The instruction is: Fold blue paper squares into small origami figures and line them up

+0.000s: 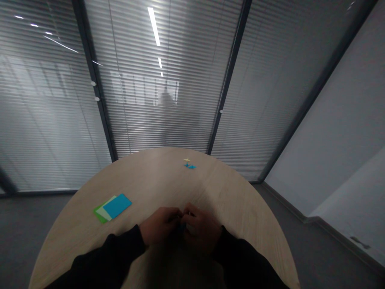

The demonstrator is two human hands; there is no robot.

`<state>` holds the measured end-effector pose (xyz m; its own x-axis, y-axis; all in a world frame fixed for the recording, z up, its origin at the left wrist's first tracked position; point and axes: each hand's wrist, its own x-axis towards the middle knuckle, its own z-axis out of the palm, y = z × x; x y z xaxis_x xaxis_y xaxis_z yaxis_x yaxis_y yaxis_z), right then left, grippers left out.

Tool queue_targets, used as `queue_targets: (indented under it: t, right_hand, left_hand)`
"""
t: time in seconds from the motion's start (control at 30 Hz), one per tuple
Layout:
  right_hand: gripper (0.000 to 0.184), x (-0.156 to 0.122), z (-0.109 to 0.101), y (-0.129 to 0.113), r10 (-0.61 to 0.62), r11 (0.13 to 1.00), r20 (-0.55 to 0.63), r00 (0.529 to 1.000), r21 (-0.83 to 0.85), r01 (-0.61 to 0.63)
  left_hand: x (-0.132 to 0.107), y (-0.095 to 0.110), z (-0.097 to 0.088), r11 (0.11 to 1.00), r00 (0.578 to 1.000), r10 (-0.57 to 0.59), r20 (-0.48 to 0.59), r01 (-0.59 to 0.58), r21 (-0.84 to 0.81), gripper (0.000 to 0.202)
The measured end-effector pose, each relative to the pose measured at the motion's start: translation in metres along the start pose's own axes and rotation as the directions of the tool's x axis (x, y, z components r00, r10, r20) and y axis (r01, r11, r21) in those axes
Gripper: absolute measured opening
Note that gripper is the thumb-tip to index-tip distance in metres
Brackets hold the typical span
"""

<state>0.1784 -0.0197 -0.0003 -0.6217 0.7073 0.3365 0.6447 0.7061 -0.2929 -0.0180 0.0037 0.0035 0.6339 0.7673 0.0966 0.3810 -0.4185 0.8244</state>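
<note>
My left hand [159,225] and my right hand [202,228] meet near the front middle of the table, fingers pinched together. Between them shows a little of a small blue piece of paper [182,227]; the fingers and shadow hide most of it, so its shape cannot be made out. Farther off, near the far edge, lie a small yellow folded-paper figure [187,160] and two blue folded-paper figures [191,167], pointed like little birds or stars. To the left of my hands, blue [118,206], pale green and bright green paper sheets overlap in a fanned stack.
A round wood-grain table [150,172] carries everything. Beyond its far edge stands a glass partition with blinds [162,128] in dark frames. On the right rises a white wall [339,132], with grey floor below it.
</note>
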Motion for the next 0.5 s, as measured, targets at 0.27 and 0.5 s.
queue_targets:
  t: [0.27, 0.5]
  right_hand:
    - [0.022, -0.0013, -0.0008, 0.0024, -0.005, 0.998, -0.069, 0.998, 0.06, 0.009]
    - [0.021, -0.0012, -0.0001, 0.0026, 0.066, 0.992, -0.149, 0.987, 0.119, -0.048]
  left_hand:
    - [0.0, -0.0002, -0.0026, 0.999, 0.999, -0.025, 0.022, 0.026, -0.043, 0.025]
    - [0.0, 0.0003, 0.0012, 0.962, 0.993, -0.089, -0.083, 0.064, -0.266, 0.029]
